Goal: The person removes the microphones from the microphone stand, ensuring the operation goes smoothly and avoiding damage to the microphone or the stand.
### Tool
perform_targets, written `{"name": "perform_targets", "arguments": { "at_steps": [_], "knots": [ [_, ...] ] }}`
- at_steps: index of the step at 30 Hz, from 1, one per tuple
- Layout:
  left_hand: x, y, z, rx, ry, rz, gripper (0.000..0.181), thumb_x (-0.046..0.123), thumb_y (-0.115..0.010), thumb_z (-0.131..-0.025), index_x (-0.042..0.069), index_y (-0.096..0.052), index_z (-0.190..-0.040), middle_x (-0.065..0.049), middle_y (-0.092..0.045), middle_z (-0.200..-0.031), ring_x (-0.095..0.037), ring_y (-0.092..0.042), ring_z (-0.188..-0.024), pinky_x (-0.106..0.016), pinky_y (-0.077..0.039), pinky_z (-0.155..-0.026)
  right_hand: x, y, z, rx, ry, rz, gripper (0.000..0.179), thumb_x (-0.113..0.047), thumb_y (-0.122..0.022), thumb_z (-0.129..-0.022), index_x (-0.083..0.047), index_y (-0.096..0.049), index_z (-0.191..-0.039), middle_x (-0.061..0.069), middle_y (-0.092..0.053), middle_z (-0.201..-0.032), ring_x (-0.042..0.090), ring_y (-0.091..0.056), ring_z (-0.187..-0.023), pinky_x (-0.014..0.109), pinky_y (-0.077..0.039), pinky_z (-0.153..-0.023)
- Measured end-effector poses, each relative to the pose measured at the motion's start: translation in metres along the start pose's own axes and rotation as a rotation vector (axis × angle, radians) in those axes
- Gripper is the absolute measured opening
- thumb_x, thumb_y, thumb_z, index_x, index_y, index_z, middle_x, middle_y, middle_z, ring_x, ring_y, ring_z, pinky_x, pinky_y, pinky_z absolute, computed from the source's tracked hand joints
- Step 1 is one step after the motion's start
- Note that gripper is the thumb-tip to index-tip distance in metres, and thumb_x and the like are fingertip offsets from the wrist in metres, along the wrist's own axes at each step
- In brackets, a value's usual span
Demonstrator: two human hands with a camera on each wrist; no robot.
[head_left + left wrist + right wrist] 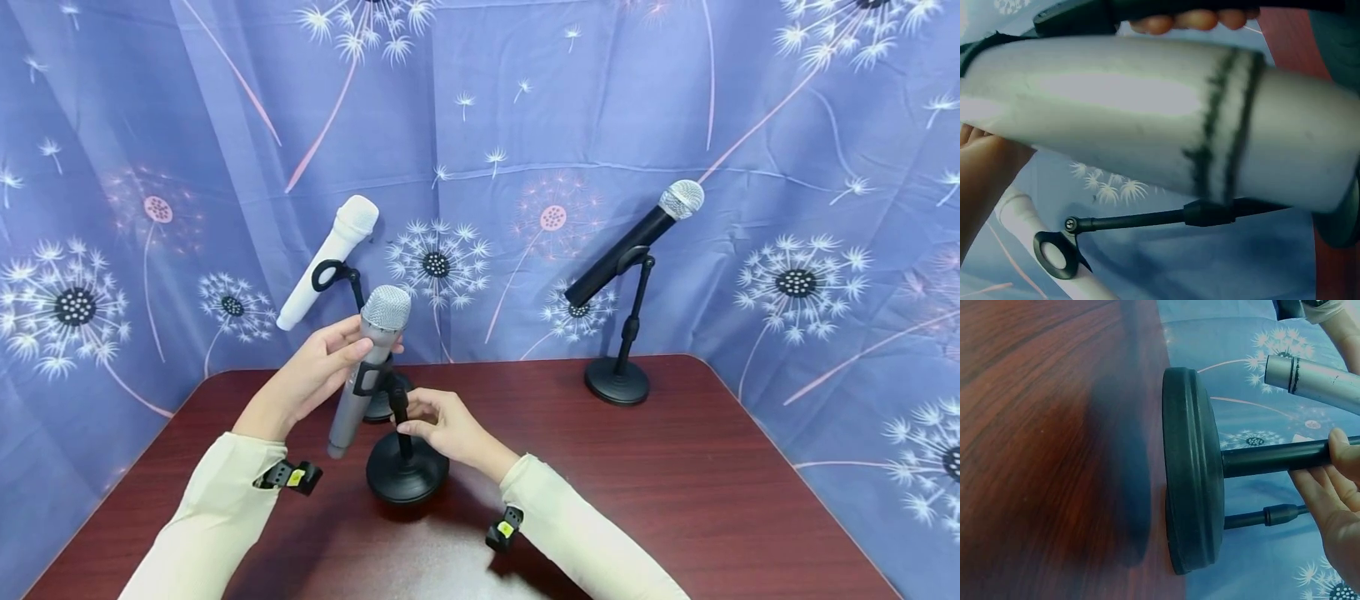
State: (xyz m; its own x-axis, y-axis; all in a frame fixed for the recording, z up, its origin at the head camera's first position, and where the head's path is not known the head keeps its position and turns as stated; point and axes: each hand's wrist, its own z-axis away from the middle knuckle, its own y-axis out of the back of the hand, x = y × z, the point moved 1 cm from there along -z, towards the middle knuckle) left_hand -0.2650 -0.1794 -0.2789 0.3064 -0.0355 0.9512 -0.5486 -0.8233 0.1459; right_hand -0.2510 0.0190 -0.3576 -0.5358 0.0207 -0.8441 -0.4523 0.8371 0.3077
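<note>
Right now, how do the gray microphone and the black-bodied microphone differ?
The gray microphone is gripped by the left hand; the black-bodied microphone is untouched. The gray microphone stands steeper, while the black-bodied microphone leans further over. The gray microphone is nearer the head camera than the black-bodied microphone. Both have silvery heads and black stands.

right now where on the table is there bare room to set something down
Widest is the table right of the right hand and right sleeve, in front of the black mic. A smaller patch lies left of the left sleeve. It's crowded around the gray mic: left hand, front stand and rear stand bunch there.
</note>
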Motion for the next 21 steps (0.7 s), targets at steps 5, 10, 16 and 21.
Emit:
{"name": "perform_targets", "arguments": {
  "at_steps": [5,10,16,21],
  "knots": [
    [-0.003,0.002,-0.002,-0.022,-0.013,0.020,0.040,0.016,-0.046,-0.102,0.007,-0.044,-0.141,-0.013,-0.058,-0.126,-0.022,-0.046,-0.126,-0.031,-0.036,-0.103,0.015,0.000,-0.002,0.018,0.011,0.019,0.018,0.011,-0.065,-0.085,0.010,-0.063,-0.103,0.027,-0.068,-0.093,0.036,-0.067,-0.087,0.026,-0.053,-0.077],
    [-0.004,0.000,-0.005,-0.008,-0.018,0.038,0.041,0.016,-0.046,-0.102,0.006,-0.043,-0.142,-0.012,-0.058,-0.128,-0.022,-0.047,-0.126,-0.031,-0.037,-0.102,0.030,0.003,-0.002,0.036,0.022,0.028,0.018,0.008,-0.066,-0.085,0.004,-0.065,-0.103,0.022,-0.069,-0.094,0.023,-0.068,-0.086,0.027,-0.053,-0.079],
    [-0.005,-0.005,-0.009,0.002,-0.033,0.068,0.041,0.014,-0.048,-0.101,0.004,-0.044,-0.140,-0.007,-0.060,-0.128,-0.020,-0.050,-0.125,-0.029,-0.039,-0.102,0.035,0.006,0.002,0.032,0.040,0.005,0.020,0.007,-0.067,-0.085,0.005,-0.064,-0.105,0.024,-0.068,-0.095,0.026,-0.068,-0.087,0.032,-0.054,-0.080],
    [-0.005,-0.008,-0.011,0.012,-0.064,0.079,0.040,0.011,-0.049,-0.100,-0.001,-0.045,-0.138,-0.008,-0.060,-0.125,-0.020,-0.054,-0.120,-0.030,-0.043,-0.099,0.034,0.010,0.002,0.032,0.062,0.034,0.021,0.011,-0.066,-0.084,0.008,-0.063,-0.104,0.023,-0.069,-0.094,0.032,-0.068,-0.086,0.033,-0.054,-0.081]
  ]
}}
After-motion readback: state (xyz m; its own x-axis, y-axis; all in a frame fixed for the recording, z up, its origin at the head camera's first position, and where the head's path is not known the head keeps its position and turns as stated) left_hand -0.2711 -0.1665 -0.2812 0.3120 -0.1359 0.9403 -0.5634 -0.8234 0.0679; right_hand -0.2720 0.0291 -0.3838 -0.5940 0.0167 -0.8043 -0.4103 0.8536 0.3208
